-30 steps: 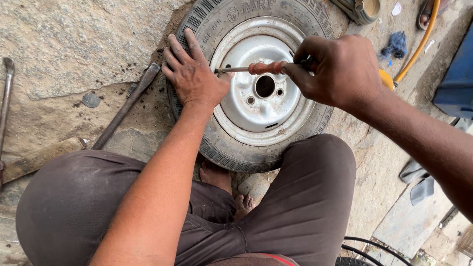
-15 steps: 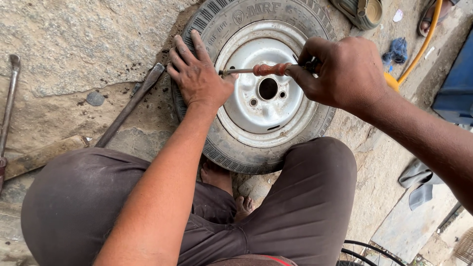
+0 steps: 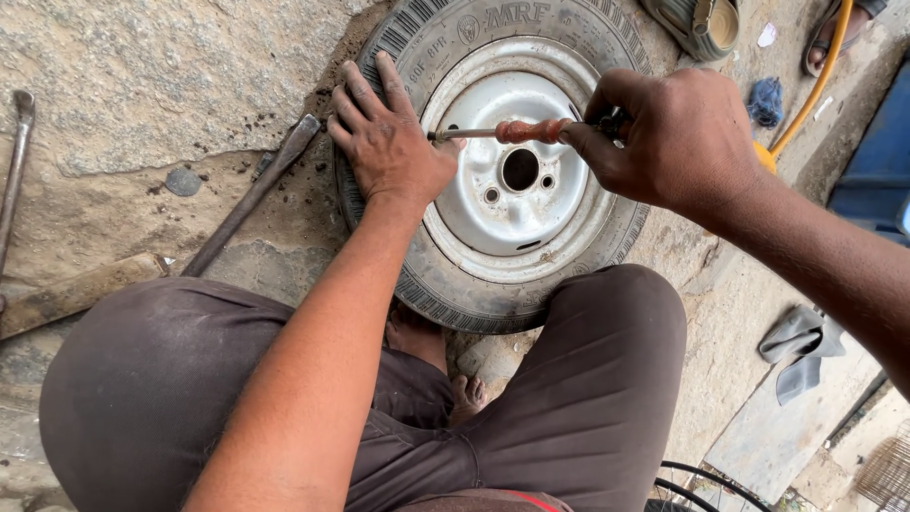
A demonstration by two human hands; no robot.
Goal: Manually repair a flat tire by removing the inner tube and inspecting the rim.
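A small tyre (image 3: 607, 232) on a white steel rim (image 3: 512, 204) lies flat on the stone ground between my knees. My left hand (image 3: 389, 142) presses flat on the tyre's left sidewall, fingers spread, thumb near the rim edge. My right hand (image 3: 673, 137) grips a tool with an orange-red handle (image 3: 536, 130); its thin metal shaft (image 3: 460, 135) points left, its tip at the rim edge beside my left thumb.
A long metal tyre lever (image 3: 251, 194) lies on the ground left of the tyre, and another bar (image 3: 17, 161) at the far left. An orange hose (image 3: 806, 95) runs at the upper right, near a blue rag (image 3: 766, 100). My bare foot (image 3: 464, 398) rests under the tyre.
The view shifted slightly. Both hands keep their places on the tyre and tool, with the tool's tip still at the rim edge.
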